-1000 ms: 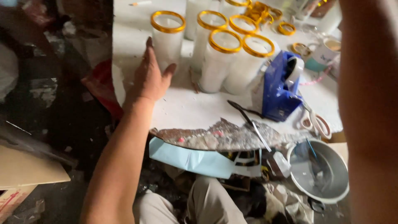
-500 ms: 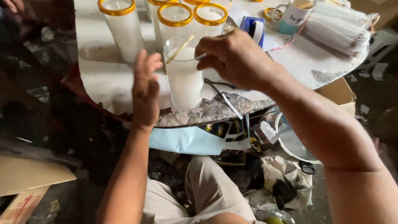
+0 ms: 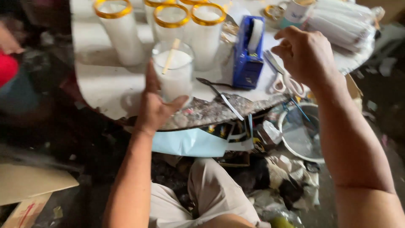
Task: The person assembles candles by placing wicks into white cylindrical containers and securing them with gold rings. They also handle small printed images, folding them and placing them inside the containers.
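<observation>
The left hand [image 3: 155, 105] is open around the near side of a glass candle jar [image 3: 174, 74] filled with white wax, thumb and fingers touching it; a thin stick [image 3: 170, 56] leans inside. The right hand [image 3: 304, 55] is loosely curled, seemingly holding nothing, just beside a blue tape dispenser [image 3: 248, 55] and above the scissors [image 3: 283, 78].

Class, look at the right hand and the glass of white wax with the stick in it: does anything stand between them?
Yes. The blue tape dispenser stands on the table between the right hand and the wax-filled glass, which the left hand touches.
</observation>
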